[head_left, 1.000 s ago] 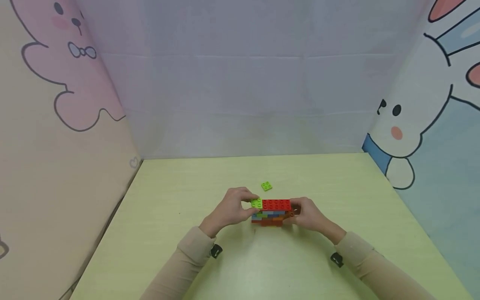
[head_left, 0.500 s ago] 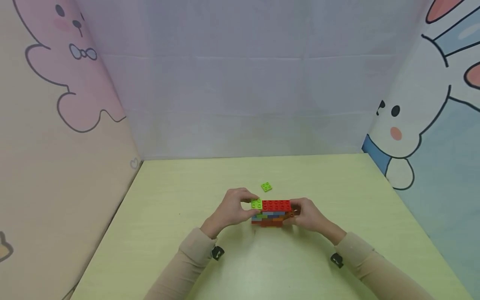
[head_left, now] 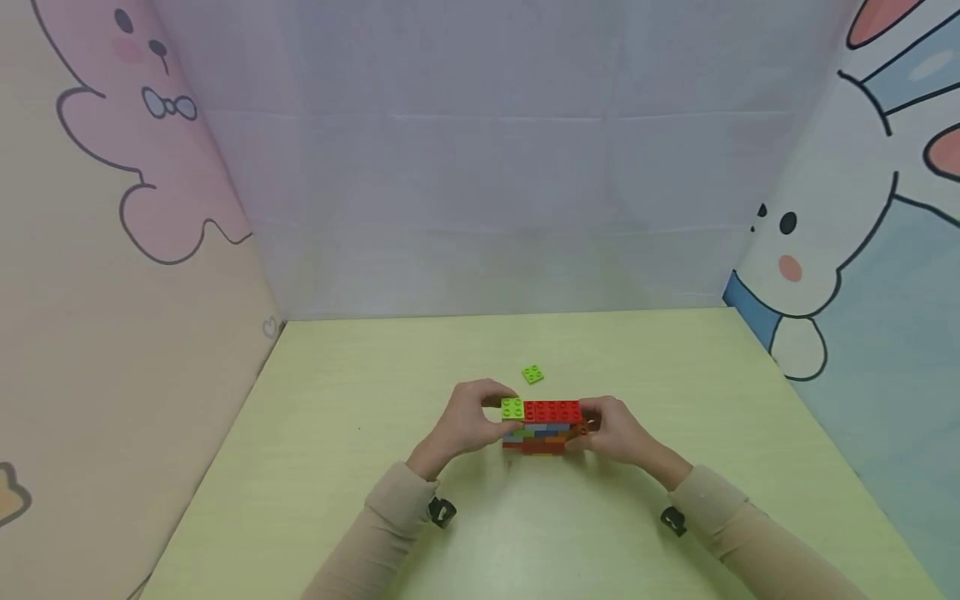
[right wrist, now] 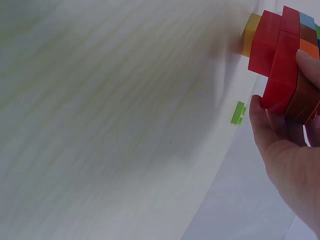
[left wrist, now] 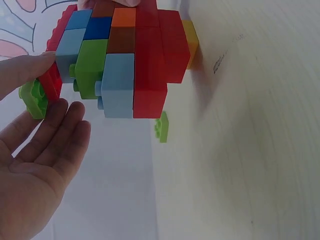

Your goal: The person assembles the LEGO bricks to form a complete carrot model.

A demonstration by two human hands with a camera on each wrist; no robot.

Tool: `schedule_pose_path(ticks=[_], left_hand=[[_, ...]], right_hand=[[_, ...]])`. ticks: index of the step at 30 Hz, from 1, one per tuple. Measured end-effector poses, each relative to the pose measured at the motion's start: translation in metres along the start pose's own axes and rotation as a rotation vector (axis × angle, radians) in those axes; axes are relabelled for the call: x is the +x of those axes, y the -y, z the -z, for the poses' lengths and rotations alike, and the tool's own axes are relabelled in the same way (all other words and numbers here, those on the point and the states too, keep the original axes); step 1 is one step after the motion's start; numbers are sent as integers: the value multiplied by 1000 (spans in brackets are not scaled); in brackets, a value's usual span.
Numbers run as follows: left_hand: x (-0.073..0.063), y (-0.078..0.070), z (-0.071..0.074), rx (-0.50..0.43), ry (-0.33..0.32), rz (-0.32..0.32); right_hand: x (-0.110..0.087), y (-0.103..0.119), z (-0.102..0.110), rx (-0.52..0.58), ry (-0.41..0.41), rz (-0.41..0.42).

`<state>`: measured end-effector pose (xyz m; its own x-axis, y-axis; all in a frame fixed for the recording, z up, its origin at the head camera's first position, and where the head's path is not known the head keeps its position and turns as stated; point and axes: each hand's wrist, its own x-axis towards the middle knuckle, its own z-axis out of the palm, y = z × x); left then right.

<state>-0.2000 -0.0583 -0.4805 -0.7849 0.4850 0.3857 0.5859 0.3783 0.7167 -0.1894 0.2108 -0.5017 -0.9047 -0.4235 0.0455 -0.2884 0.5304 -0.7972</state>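
Observation:
A stack of building bricks (head_left: 545,447) in red, blue, green, brown and orange stands at the table's middle, with a yellow brick (left wrist: 191,42) at its base. Red bricks (head_left: 553,411) form most of its top layer, and a lime green brick (head_left: 512,408) sits at that layer's left end. My left hand (head_left: 467,419) pinches this end between thumb and fingers at the green brick; in the left wrist view the thumb lies by the red layer. From the right, my right hand (head_left: 618,429) grips the stack, its thumb and fingers on opposite sides.
Behind the stack, a loose lime green brick (head_left: 533,374) lies on the pale yellow-green table (head_left: 360,517). A plain light curtain (head_left: 495,208) hangs at the table's far edge. Side panels with cartoon animals flank the table left and right.
Both hands keep their hold, and the stack stays in place. The left wrist and forearm have shifted slightly right. The head view has moved a little.

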Motion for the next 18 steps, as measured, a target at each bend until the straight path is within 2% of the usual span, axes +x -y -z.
schedule_pose_path(ticks=[7,18], left_hand=[[1,8,-7,-152,-13,88],[3,30,-21,-204,34,146]], right_hand=[[2,0,0,-8,-8,-1],[10,1,-2,4,-13,3]])
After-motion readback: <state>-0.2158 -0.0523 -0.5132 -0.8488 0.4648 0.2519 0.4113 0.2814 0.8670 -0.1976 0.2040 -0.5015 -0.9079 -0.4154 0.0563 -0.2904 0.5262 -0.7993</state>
